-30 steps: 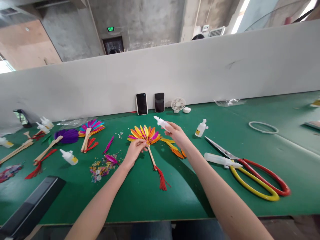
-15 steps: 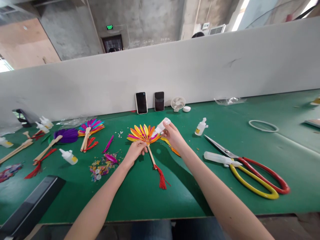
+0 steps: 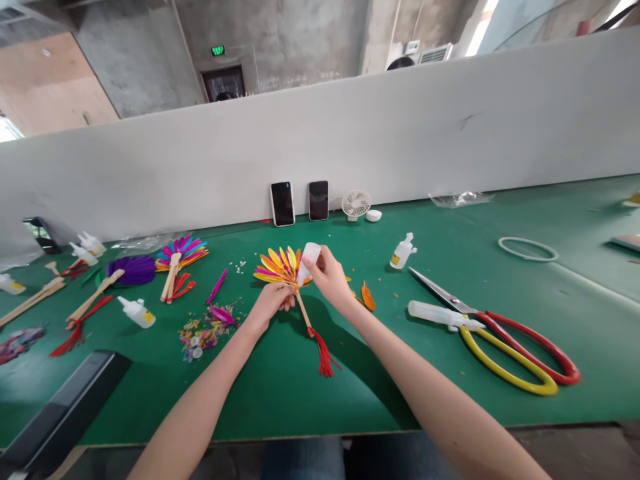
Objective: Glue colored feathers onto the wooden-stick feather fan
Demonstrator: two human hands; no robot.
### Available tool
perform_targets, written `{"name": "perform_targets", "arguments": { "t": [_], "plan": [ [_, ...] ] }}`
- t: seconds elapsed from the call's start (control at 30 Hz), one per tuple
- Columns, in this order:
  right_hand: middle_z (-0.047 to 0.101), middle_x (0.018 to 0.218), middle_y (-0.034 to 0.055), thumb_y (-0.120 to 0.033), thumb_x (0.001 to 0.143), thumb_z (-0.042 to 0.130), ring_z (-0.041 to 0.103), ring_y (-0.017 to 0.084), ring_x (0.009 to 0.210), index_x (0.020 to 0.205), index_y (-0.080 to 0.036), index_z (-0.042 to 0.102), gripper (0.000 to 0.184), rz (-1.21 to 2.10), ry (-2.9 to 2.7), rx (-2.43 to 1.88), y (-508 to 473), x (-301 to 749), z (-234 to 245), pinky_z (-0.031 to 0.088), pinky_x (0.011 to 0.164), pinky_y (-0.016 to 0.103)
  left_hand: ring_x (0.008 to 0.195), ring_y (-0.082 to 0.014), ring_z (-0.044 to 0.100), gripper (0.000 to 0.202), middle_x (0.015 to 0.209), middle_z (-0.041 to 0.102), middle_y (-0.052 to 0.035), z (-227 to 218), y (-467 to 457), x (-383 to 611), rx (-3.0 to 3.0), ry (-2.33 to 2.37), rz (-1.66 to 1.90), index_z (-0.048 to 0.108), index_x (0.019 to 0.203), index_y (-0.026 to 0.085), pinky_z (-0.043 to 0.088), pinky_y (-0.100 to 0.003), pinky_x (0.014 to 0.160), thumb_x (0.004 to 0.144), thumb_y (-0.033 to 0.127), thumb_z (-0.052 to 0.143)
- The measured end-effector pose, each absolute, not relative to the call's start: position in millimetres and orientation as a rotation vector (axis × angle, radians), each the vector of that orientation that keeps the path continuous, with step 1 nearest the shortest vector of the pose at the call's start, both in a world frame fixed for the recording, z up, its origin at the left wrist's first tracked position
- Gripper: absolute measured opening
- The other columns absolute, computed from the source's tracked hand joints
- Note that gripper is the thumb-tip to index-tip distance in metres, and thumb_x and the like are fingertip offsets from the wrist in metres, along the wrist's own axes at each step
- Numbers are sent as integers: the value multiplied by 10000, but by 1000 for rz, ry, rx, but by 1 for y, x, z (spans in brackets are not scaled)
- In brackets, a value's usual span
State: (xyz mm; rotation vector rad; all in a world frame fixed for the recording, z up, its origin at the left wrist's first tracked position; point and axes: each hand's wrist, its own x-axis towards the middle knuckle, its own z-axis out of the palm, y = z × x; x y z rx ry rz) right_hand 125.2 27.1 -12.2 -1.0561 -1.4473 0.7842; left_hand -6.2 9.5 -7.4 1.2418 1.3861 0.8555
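Note:
A small fan of yellow, orange and magenta feathers (image 3: 278, 264) is pinched near its base by my left hand (image 3: 273, 304). Its wooden handle (image 3: 303, 310) slants down toward me and ends in a red tassel (image 3: 325, 357). My right hand (image 3: 331, 275) is closed around a white glue bottle (image 3: 311, 253), tipped nozzle-down over the right side of the feathers. The nozzle tip is hard to make out against the fan. Beside my right wrist lies a loose orange feather (image 3: 369, 296).
Large scissors (image 3: 480, 319) with red and yellow handles lie at right, a white tube (image 3: 434, 314) across them. A glue bottle (image 3: 401, 252) stands behind. To the left are feather scraps (image 3: 207, 333), another glue bottle (image 3: 137, 312) and finished-looking fans (image 3: 181, 257). Two phones (image 3: 283, 204) lean against the partition.
My right hand has moved the glue bottle left and turned it more upright over the fan. The orange feather beside the wrist shows more fully. My left hand stays in place.

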Motion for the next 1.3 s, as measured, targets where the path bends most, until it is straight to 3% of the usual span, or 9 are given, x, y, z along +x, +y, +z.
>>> {"name": "perform_targets", "arguments": {
  "t": [0.43,0.7,1.0,1.3],
  "plan": [
    [397,509,-50,-471,746,436,392,128,452,738,-233,349,254,667,-1369,-1163,25,126,-9,285,455,260,324,-47,381,161,364,468,50,-11,12,-10,1221,1389,850,522,494,147,256,-177,376,639,144,452],
    [514,647,-8,-503,742,439,488,149,540,873,-226,358,317,860,-1243,-1109,35,126,-22,377,498,276,312,-44,392,163,381,485,52,-11,11,-9,1308,1413,775,514,551,141,264,-170,371,663,91,406],
    [534,676,10,-507,685,494,478,144,595,774,-190,471,329,859,-1329,-1081,41,126,-27,388,553,282,325,-41,375,178,368,442,66,-13,13,-11,1315,1423,774,543,585,127,272,-170,386,694,128,402],
    [508,616,-8,-483,645,544,476,138,570,704,-194,480,302,965,-1293,-928,36,125,-19,387,525,270,331,-44,358,177,357,436,62,-16,14,-13,1286,1381,770,560,584,127,275,-176,395,684,145,416]
  ]
}}
